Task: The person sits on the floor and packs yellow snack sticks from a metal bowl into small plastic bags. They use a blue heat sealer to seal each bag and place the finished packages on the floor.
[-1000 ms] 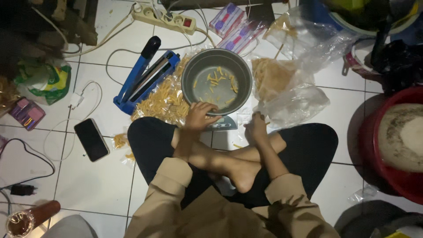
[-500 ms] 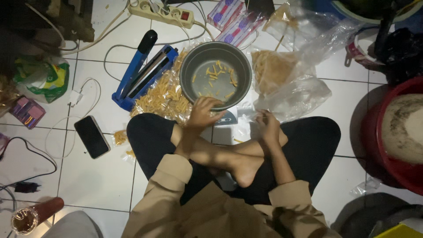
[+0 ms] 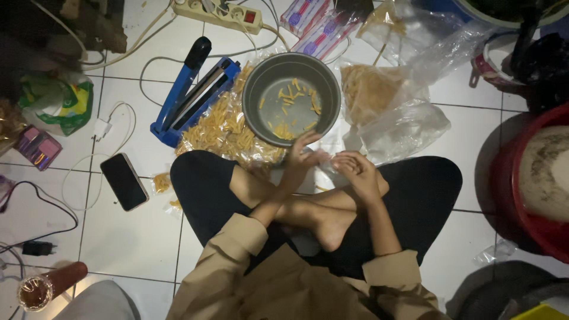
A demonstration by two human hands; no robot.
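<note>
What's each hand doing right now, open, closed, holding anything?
Left hand: open, fingers spread at the rim of the round grey metal bowl; holding nothing visible.
Right hand: fingers curled loosely; cannot tell whether it holds anything.

I see a dark-screened phone (image 3: 124,181) lying on the tile left of the knee. Clear bags of yellow sticks: filled small packs (image 3: 228,130) beside the blue sealer, a big one (image 3: 379,92) right of the pan. Pink-white striped packs (image 3: 317,26) at top, green-yellow bag (image 3: 59,104) and small purple packet (image 3: 37,147) far left.
</note>
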